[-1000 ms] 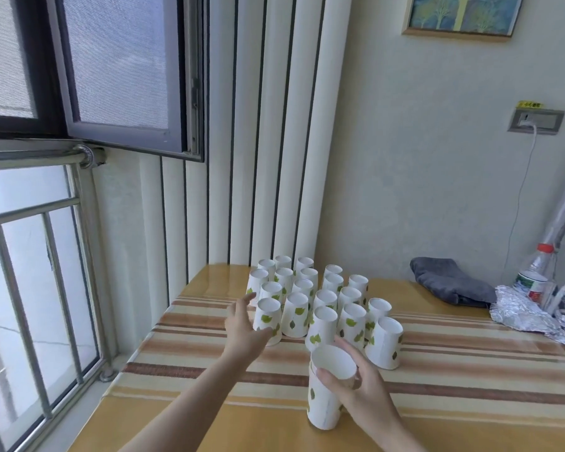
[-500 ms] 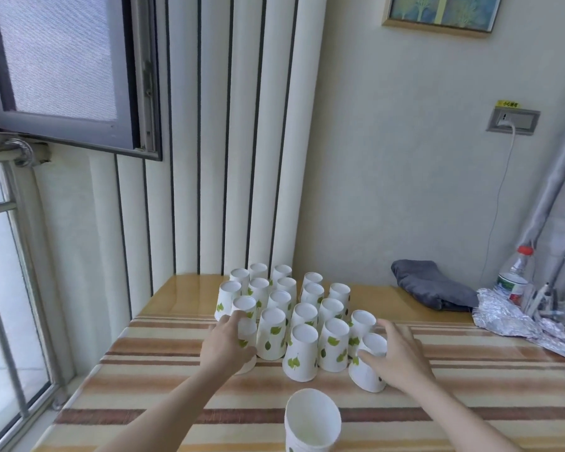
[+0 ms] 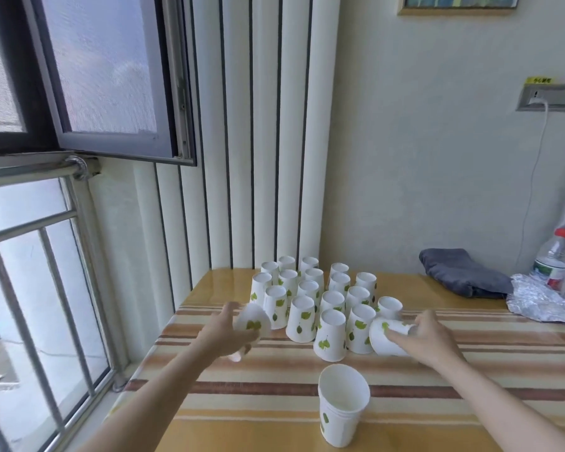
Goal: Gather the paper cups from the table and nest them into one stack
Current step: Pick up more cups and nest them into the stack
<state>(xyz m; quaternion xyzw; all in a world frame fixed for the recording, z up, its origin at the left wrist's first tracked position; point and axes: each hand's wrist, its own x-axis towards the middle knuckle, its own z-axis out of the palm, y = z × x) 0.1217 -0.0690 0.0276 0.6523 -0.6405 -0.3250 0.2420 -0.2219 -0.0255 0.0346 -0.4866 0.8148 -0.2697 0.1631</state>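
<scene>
Several white paper cups with green leaf prints (image 3: 330,334) stand upside down in a tight cluster on the striped table (image 3: 274,389). A short nested stack of upright cups (image 3: 341,407) stands alone near the front edge. My left hand (image 3: 229,332) grips one cup (image 3: 252,321) tilted off the table at the cluster's left front. My right hand (image 3: 421,336) holds another cup (image 3: 384,336) tipped on its side at the cluster's right front.
A grey folded cloth (image 3: 463,272) lies at the back right, beside crumpled foil (image 3: 542,300) and a plastic bottle (image 3: 552,262). A window with metal bars (image 3: 46,288) runs along the table's left edge. A cable hangs from a wall socket (image 3: 547,97).
Both hands have left the upright stack and reached to the cluster. Each has taken one cup and tipped it up off the table. The camera has tilted.
</scene>
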